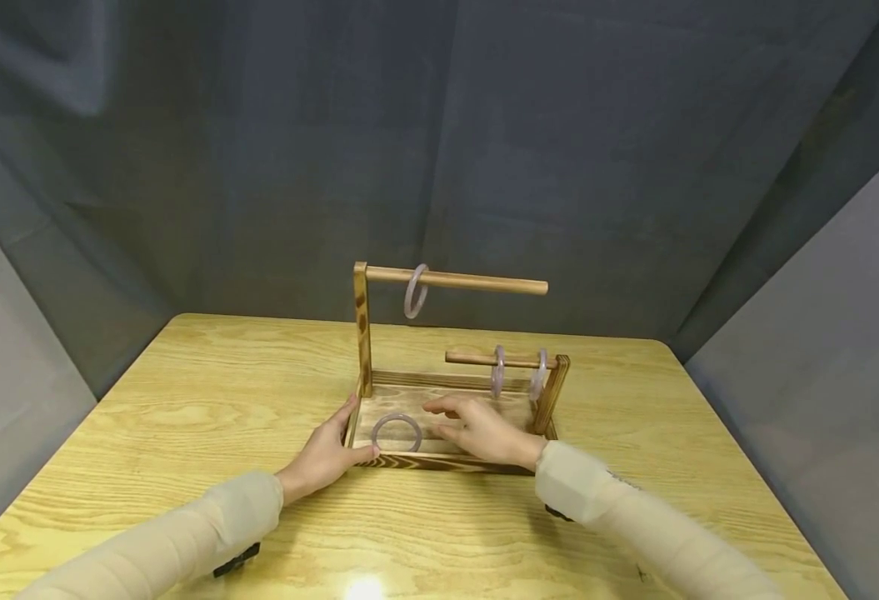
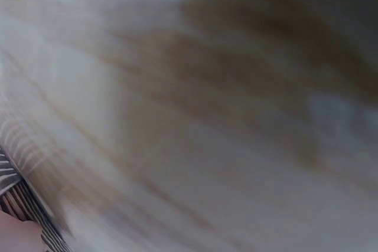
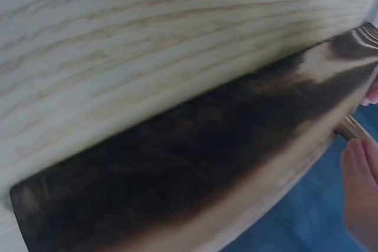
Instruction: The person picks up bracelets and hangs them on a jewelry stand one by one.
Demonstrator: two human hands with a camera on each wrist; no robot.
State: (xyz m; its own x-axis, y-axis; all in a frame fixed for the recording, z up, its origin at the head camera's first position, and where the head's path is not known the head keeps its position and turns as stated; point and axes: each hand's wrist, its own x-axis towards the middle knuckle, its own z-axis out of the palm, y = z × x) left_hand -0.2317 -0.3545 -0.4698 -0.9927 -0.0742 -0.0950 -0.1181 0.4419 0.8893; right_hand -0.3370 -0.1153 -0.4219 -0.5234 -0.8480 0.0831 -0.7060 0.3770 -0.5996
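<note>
A wooden stand (image 1: 364, 333) with a shallow tray base sits on the table. My left hand (image 1: 324, 457) grips the tray's front left corner, thumb at the front rim and fingers along the left side. Inside the tray a pale purple bangle (image 1: 397, 416) lies near that thumb. Over the tray, to the right of this bangle, hovers my right hand (image 1: 484, 432), its thumb and fingers apart with nothing between them. The right wrist view shows the scorched dark rim (image 3: 177, 151) close up, with fingers (image 3: 360, 175) at the right edge.
One bangle (image 1: 409, 302) hangs on the long upper rod (image 1: 484, 282), whose right end is free. Two more bangles, a left one (image 1: 497, 385) and a right one (image 1: 536, 390), hang on the shorter lower rod (image 1: 469, 358). Dark cloth (image 1: 439, 150) stands behind the table (image 1: 222, 400).
</note>
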